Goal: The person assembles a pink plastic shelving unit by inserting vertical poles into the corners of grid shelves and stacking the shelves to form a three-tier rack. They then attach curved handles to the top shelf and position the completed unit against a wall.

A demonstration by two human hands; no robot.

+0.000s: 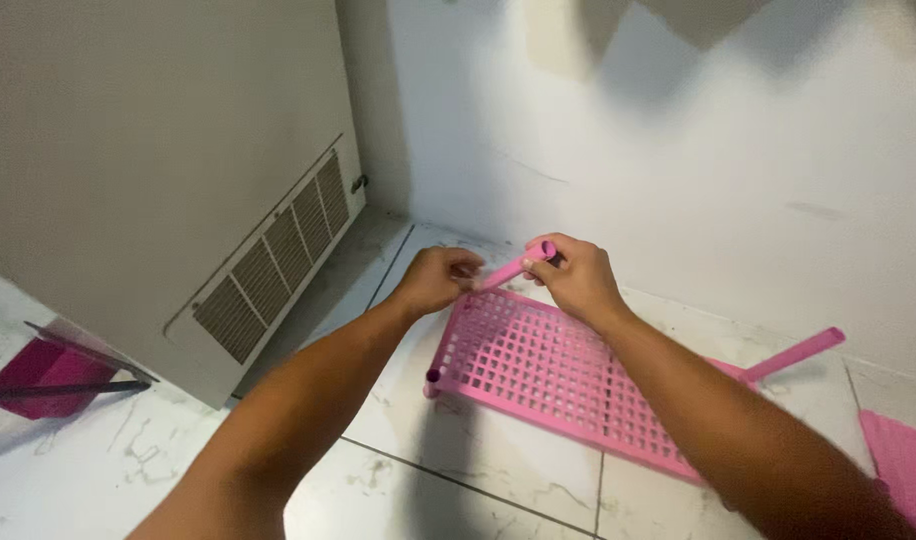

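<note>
A white wall fills the upper right of the frame, and a pale appliance with a slatted vent fills the upper left. Below them runs a marbled tile floor.

On the floor at centre right lies a pink grid shelf, flat, its long axis running from centre frame down toward the lower right. A short socket stands at its near left corner, and a pink leg sticks out from its far right side, pointing to the upper right. More pink pieces lie at the left edge and at the lower right corner.

Both arms reach in from the bottom to the shelf's far left corner. The right hand is closed around a pink tube, which slants from upper right down to lower left, its open end up beside the thumb. The left hand pinches at the tube's lower end, right where it meets the shelf corner; the fingertips hide the joint itself. The tube lies between the hands, both equally close.
</note>
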